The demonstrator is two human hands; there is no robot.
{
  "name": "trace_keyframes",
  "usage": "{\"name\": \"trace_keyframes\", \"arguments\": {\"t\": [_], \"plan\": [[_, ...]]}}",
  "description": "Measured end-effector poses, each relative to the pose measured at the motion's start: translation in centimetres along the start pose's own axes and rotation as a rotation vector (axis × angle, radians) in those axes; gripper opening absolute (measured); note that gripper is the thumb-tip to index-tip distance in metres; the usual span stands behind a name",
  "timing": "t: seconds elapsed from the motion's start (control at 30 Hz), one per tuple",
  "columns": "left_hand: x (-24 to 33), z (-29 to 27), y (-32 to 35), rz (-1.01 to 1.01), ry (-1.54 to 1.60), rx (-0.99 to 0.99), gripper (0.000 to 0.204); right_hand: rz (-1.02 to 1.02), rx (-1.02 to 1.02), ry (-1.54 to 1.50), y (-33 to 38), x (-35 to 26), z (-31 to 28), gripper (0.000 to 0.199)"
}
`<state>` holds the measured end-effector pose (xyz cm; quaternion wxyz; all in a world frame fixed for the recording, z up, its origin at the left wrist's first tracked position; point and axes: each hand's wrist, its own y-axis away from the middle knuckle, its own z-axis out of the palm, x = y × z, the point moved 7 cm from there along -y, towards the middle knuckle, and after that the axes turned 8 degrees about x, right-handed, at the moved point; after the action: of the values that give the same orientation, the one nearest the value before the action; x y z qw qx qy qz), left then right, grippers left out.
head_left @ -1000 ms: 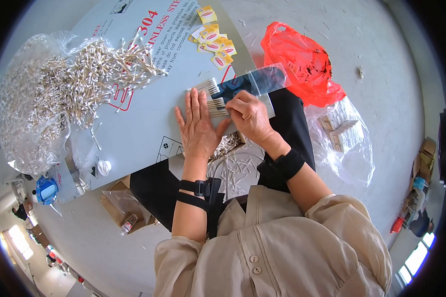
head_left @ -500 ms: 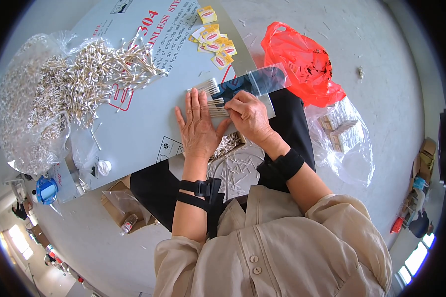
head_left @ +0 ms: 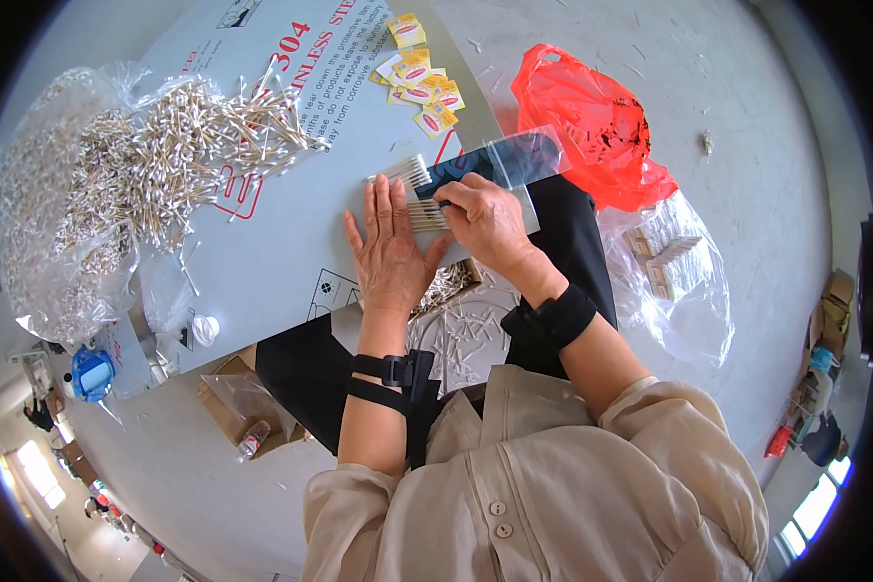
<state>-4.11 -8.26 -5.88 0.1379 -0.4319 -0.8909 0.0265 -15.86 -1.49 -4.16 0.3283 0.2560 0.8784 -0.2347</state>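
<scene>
1. While resting palm down at the centre of the frame with the left hand [head_left: 393,242], showing a wide grip, with fingers stretched out over the pale desk [head_left: 262,267].
2. Just right of that, curled inward with the right hand [head_left: 485,218] near the right ends of the lower swab row [head_left: 427,215]; with fingertips partly hidden, cannot tell about this grip, whether pinched together or closed on something.
3. Between both hands at mid-frame, laid out side by side in the lower swab row, just beside the left forefinger.
4. Slightly above, slanting in the upper swab row [head_left: 403,173], close to the left fingertips.
5. Right of upper centre, stretched out past the desk's edge in a dark blue and clear pouch [head_left: 529,155], near a red plastic bag [head_left: 582,126] at upper right.
6. At upper left, piled high in a loose heap of swabs [head_left: 155,145], spilling from a large clear bag [head_left: 34,213].
7. At upper centre, scattered and overlapping as yellow and white cards [head_left: 422,82].
8. Below the hands, filled with swabs in a small box [head_left: 451,281].
9. At right, below the red plastic bag, wrapped around stacked packs in another clear bag [head_left: 694,310].
</scene>
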Motion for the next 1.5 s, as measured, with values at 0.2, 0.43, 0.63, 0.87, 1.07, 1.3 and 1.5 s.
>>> {"name": "trace_keyframes", "arguments": {"t": [0.2, 0.43, 0.63, 0.87, 1.07, 1.3, 1.5], "plan": [[-0.1, 0.0, 0.0, -0.006, 0.008, -0.003, 0.094, 0.065, 0.03, -0.031, -0.7, 0.4, 0.0, 0.019], [0.0, 0.0, 0.1, 0.0, 0.023, 0.005, 0.092, 0.008, 0.062, -0.039, -1.9, 0.4, 0.6, 0.022], [-0.2, 0.1, 0.0, -0.002, 0.015, -0.006, 0.094, 0.043, -0.037, 0.015, -1.9, 0.6, 1.1, 0.014], [-0.2, 0.1, 0.1, -0.008, 0.021, -0.015, 0.094, 0.022, 0.089, -0.095, -2.5, 0.8, 1.0, 0.012], [-0.2, 0.3, 0.1, -0.009, 0.015, -0.024, 0.094, 0.016, 0.017, -0.042, -3.7, 0.4, 1.3, 0.016], [-0.1, 0.1, 0.1, -0.003, 0.029, -0.002, 0.092, 0.001, -0.004, -0.017, -3.7, 0.6, 1.7, 0.017], [-0.2, 0.2, 0.1, -0.014, 0.025, -0.026, 0.094, 0.012, -0.028, -0.02, -3.7, 0.3, 1.7, 0.016]]}}
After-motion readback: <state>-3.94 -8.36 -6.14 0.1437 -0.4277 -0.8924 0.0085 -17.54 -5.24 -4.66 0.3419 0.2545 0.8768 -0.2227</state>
